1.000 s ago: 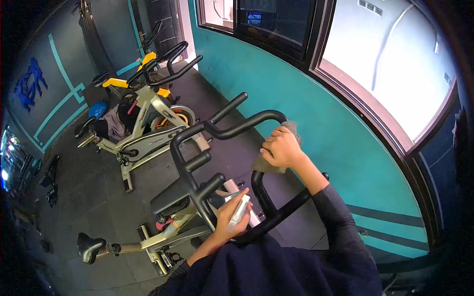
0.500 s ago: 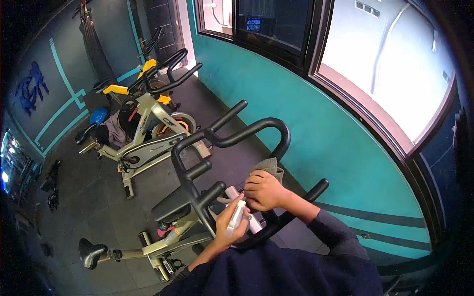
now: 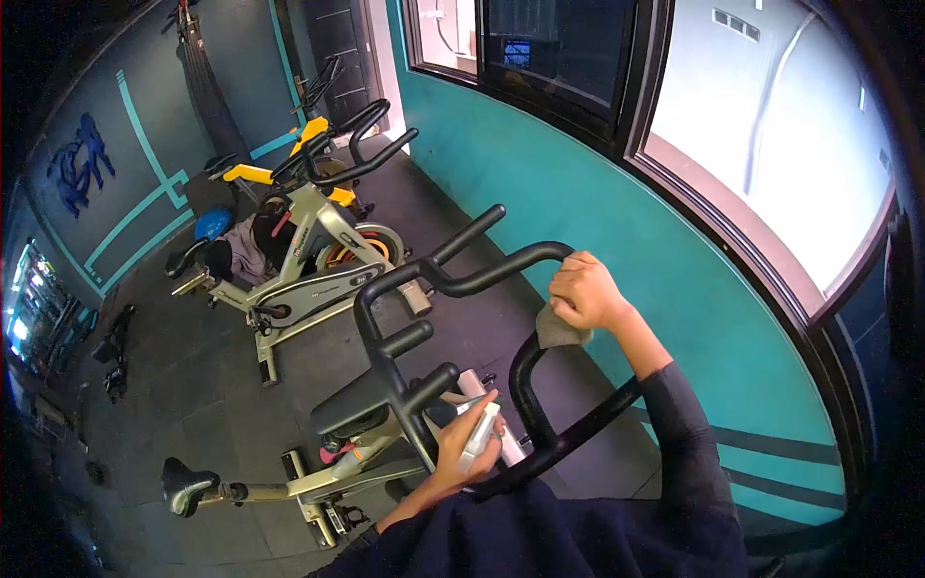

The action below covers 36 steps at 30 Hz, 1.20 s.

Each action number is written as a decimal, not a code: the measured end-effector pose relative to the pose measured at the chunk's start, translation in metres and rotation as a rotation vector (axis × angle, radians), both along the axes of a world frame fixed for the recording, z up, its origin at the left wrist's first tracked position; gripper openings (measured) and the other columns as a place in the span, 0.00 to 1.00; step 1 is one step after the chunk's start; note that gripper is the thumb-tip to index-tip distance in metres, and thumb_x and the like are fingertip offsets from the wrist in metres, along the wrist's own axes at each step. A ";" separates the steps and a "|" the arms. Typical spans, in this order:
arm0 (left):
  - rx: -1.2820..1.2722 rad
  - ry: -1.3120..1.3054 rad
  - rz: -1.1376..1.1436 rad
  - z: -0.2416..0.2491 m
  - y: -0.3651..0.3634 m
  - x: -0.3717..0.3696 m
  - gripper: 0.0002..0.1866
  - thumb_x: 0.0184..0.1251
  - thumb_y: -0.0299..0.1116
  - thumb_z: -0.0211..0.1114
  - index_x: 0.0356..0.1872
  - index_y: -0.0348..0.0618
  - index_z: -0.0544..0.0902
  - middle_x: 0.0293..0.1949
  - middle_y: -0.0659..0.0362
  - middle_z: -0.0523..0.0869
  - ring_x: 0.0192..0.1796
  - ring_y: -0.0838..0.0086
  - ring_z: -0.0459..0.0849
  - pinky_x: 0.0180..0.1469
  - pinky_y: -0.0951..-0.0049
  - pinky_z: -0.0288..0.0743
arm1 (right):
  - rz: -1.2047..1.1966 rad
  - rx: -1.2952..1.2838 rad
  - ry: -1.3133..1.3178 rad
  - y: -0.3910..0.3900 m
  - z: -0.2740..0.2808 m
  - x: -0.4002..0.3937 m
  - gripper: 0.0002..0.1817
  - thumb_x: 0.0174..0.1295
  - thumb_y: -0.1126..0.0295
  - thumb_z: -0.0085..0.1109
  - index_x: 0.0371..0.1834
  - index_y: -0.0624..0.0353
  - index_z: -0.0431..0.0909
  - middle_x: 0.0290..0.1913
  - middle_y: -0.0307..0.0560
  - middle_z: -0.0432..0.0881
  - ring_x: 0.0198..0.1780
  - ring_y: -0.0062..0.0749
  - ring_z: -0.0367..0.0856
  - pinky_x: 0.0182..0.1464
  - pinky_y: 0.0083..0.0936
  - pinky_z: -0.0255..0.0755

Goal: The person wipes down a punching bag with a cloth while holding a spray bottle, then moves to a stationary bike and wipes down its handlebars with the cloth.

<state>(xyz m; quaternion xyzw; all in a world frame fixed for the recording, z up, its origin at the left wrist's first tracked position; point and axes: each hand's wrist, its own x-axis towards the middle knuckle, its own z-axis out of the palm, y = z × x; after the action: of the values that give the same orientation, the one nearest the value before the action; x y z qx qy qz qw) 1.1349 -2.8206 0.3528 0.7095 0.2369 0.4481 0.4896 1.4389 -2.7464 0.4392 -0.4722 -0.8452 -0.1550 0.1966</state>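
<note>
My right hand [image 3: 588,292] is closed around a grey-brown cloth [image 3: 561,329], pressed on the far curve of a black exercise-bike handlebar [image 3: 477,281]. A flap of the cloth hangs below my fingers. My left hand [image 3: 453,453] grips a spray bottle [image 3: 479,435] between the near handlebar tubes. Only its white trigger head shows clearly; my fingers and the bars hide most of the body. Below the bars are the bike's pale frame tube [image 3: 482,390] and, at lower left, its black saddle [image 3: 188,479].
A second grey exercise bike [image 3: 308,279] stands beyond, with clothing [image 3: 246,255] draped over it. Behind that is a yellow-and-black bike [image 3: 252,173]. A teal wall [image 3: 540,154] with windows runs along the right. A blue ball [image 3: 212,223] lies near the far wall.
My right hand and the cloth have moved up and right along the handlebar, away from my left hand. The left hand still holds the spray bottle. The view has shifted slightly.
</note>
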 end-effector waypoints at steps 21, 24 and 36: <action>0.073 -0.064 0.177 0.000 0.003 -0.001 0.32 0.49 0.16 0.57 0.62 0.37 0.72 0.32 0.57 0.83 0.36 0.73 0.84 0.43 0.74 0.77 | 0.195 -0.123 -0.032 -0.046 -0.052 -0.112 0.13 0.43 0.56 0.60 0.18 0.54 0.80 0.25 0.37 0.79 0.37 0.32 0.76 0.48 0.32 0.67; 0.046 -0.049 0.181 0.004 0.001 -0.001 0.32 0.49 0.16 0.57 0.62 0.37 0.72 0.32 0.57 0.83 0.36 0.74 0.84 0.43 0.74 0.77 | 0.313 -0.189 -0.028 -0.059 -0.055 -0.114 0.13 0.44 0.56 0.59 0.19 0.54 0.80 0.27 0.38 0.79 0.37 0.33 0.76 0.49 0.32 0.67; -0.021 0.016 0.134 0.005 0.002 -0.001 0.31 0.52 0.18 0.60 0.63 0.40 0.72 0.33 0.60 0.84 0.38 0.76 0.84 0.44 0.76 0.76 | 0.166 0.011 -0.024 0.002 -0.011 -0.011 0.14 0.53 0.55 0.55 0.21 0.54 0.75 0.22 0.43 0.75 0.30 0.41 0.75 0.37 0.35 0.67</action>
<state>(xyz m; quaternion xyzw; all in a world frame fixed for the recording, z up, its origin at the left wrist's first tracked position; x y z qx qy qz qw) 1.1339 -2.8186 0.3574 0.6905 0.2926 0.4715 0.4640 1.4276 -2.7443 0.4285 -0.3976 -0.8829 -0.1483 0.2010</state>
